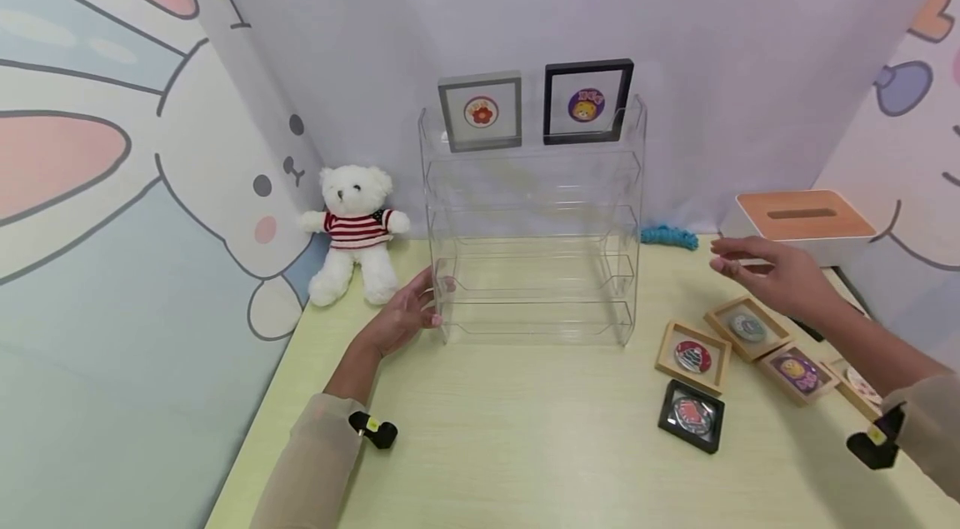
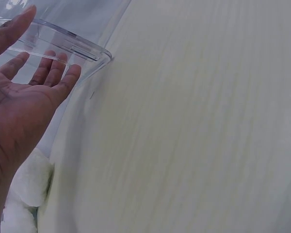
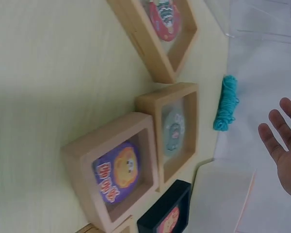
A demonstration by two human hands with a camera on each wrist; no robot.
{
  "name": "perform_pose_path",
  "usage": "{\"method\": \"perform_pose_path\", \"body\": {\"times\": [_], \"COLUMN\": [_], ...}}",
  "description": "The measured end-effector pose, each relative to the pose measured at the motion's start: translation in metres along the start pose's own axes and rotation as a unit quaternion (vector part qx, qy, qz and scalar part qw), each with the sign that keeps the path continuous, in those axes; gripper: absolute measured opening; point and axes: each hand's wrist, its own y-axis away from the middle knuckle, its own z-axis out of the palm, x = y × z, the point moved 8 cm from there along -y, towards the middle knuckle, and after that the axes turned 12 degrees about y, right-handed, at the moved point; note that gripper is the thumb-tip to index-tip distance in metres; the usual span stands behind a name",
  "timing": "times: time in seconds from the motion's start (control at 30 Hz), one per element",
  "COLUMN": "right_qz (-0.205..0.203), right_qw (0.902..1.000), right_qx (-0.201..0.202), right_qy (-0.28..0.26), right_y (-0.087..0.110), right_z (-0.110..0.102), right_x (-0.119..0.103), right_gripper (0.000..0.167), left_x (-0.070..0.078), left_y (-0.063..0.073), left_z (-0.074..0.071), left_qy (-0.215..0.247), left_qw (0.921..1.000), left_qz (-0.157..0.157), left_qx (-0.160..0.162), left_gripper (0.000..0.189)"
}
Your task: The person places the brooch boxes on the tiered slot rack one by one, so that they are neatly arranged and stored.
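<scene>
Best to steady clear acrylic tiered rack (image 1: 534,316), upright on table (image 1: 487,437), with left hand (image 1: 405,314), fingers loosely spread at its left side; hard to confirm firm contact through plastic. With right hand (image 1: 780,275), empty, fingers parted near square light-wood frames (image 3: 148,103), lift by edges.

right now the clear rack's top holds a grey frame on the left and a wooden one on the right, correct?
Not wooden: the right-hand frame on the clear rack is black, as the head view shows. The grey frame is correct.
</scene>
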Motion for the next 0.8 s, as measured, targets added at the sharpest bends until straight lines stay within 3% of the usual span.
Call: {"method": "perform_pose_path", "body": {"times": [0.27,0.5,0.8], "right_qz": [-0.007,-0.054,-0.063], "right_qw": [0.9994,0.9985,0.9970], "right_qx": [-0.013,0.000,0.020], "right_qy": [0.030,0.010,0.039], "right_y": [0.033,0.059,0.075], "right_z": [0.021,0.034,0.051], "right_x": [0.010,0.013,0.016], "right_gripper": [0.042,0.033,0.022], "left_x": [-0.002,-0.001,-0.001], "left_y": [-0.001,-0.001,0.000], "left_z": [-0.001,0.000,0.000], "left_qy": [-0.001,-0.002,0.001], "left_qw": [1.0000,1.0000,1.0000], "left_qz": [-0.002,-0.004,-0.005], "left_qx": [-0.001,-0.002,-0.001], "left_gripper": [0.105,0.105,0.106]}}
